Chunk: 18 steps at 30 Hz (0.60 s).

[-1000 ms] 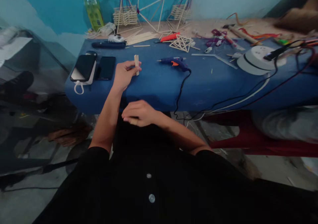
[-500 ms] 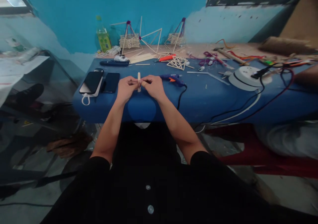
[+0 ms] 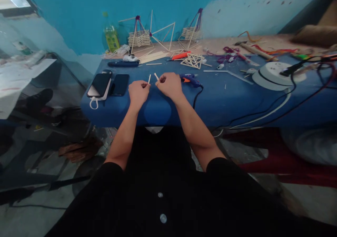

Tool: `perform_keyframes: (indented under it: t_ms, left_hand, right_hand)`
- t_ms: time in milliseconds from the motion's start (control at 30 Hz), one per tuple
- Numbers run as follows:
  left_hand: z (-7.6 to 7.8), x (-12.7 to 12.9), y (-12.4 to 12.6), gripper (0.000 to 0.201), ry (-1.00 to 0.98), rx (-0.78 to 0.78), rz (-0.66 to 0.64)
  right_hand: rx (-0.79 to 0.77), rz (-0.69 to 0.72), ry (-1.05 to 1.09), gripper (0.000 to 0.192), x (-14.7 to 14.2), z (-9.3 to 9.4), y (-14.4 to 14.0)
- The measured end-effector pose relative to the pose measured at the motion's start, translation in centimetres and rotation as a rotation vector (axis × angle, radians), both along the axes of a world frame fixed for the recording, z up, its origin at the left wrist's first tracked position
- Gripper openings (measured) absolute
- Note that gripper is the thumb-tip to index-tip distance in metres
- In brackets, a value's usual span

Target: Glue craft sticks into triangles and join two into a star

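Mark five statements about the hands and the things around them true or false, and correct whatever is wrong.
1. A light stick juts from the left hand. True.
2. The right hand is gripping the glue gun. False: it grips another light stick; the glue gun lies on the blue table.
3. The bottle stands at the back, against the blue wall. True.
4. The round white power socket sits left of both hands. False: it is to their right.
5. The two held sticks are apart. True.
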<state>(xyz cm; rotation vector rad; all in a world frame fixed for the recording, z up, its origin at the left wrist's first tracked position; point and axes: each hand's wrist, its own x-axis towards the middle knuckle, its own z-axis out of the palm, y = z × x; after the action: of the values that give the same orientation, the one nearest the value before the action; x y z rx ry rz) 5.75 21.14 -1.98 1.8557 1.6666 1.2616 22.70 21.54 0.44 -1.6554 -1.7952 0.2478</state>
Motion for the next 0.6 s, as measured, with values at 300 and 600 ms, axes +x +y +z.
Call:
perform_keyframes:
  t_ms: [300, 600]
  left_hand:
    - [-0.9, 0.8, 0.2, 0.018, 0.153, 0.033, 0.037]
    - [-0.9, 0.5, 0.6, 0.020, 0.208, 0.033, -0.004]
  right_hand:
    - [-0.045, -0.016, -0.114, 0.021, 0.4, -1.7, 0.0]
    - [-0.064, 0.003, -0.050, 0.021, 0.9, -1.5, -0.2]
